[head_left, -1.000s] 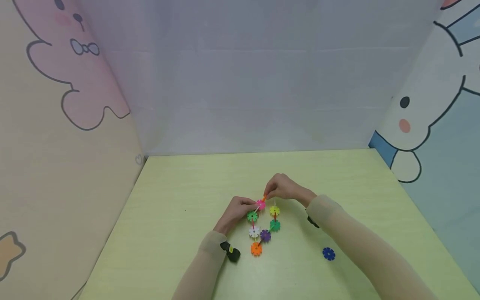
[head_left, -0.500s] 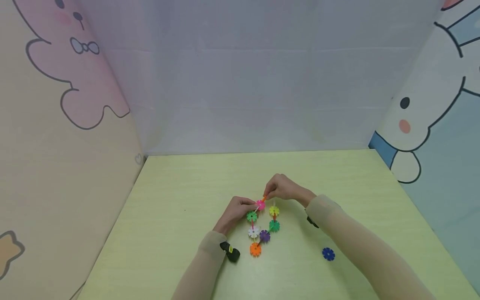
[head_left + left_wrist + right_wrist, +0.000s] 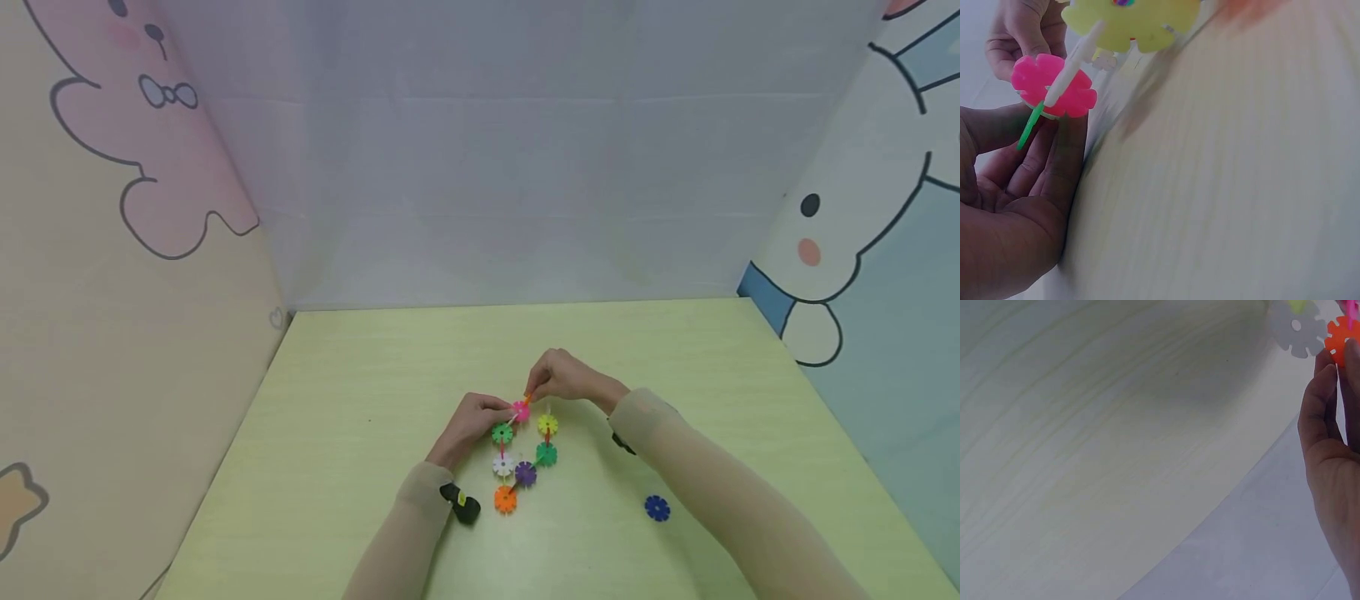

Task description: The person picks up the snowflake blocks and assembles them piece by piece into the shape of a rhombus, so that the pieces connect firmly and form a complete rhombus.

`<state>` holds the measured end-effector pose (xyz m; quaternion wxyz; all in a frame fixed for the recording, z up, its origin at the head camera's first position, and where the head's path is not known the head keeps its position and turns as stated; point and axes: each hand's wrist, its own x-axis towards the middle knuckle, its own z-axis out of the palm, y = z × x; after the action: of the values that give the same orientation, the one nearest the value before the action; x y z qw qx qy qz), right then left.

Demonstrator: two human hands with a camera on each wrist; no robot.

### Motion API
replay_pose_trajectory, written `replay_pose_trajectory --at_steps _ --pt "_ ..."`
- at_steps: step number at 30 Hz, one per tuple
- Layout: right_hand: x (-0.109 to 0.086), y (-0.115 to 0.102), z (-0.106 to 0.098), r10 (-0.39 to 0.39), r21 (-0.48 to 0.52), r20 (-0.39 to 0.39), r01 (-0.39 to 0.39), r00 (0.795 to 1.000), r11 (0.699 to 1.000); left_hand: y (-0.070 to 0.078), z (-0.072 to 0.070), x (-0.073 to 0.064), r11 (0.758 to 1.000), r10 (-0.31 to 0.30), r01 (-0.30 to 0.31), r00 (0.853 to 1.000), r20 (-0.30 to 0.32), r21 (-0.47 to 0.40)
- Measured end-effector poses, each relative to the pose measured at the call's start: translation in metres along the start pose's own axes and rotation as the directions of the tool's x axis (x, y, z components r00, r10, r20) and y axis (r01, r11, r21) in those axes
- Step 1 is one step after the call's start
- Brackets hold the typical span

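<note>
My left hand (image 3: pixel 472 423) pinches a pink notched snowflake disc (image 3: pixel 521 411) between thumb and fingers; it shows large in the left wrist view (image 3: pixel 1035 81). Just beyond it, my right hand (image 3: pixel 566 375) pinches an orange snowflake disc (image 3: pixel 1336 339), set edge-on against the pink one. From the pink disc hangs a loop of linked discs: green (image 3: pixel 502 433), white (image 3: pixel 503 464), orange (image 3: pixel 506 499), purple (image 3: pixel 526 474), another green (image 3: pixel 547 454) and yellow (image 3: pixel 547 425). A whitish disc (image 3: pixel 1297 328) stands edge-on at the yellow end, apart from the right hand's disc.
A loose dark blue snowflake disc (image 3: pixel 657 508) lies on the pale yellow-green table (image 3: pixel 360 483), beside the right forearm. A plain pale backdrop (image 3: pixel 480 183) rises behind the table, with cartoon-printed panels at both sides.
The lower part of the disc loop has swung slightly left. Both hands keep their pinch on the pink and orange discs and hardly move.
</note>
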<state>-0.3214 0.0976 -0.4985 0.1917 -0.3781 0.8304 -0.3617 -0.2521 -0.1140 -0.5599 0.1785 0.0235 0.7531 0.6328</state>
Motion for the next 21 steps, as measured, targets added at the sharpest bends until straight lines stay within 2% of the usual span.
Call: replay_pose_trajectory --at_steps 21 --pt "-0.0003 -0.0056 0.0032 0.012 -0.012 0.02 -0.012 1.0 1.0 0.0055 -0.0018 0.0025 1.0 -0.019 0.019 0.998 0.066 0.002"
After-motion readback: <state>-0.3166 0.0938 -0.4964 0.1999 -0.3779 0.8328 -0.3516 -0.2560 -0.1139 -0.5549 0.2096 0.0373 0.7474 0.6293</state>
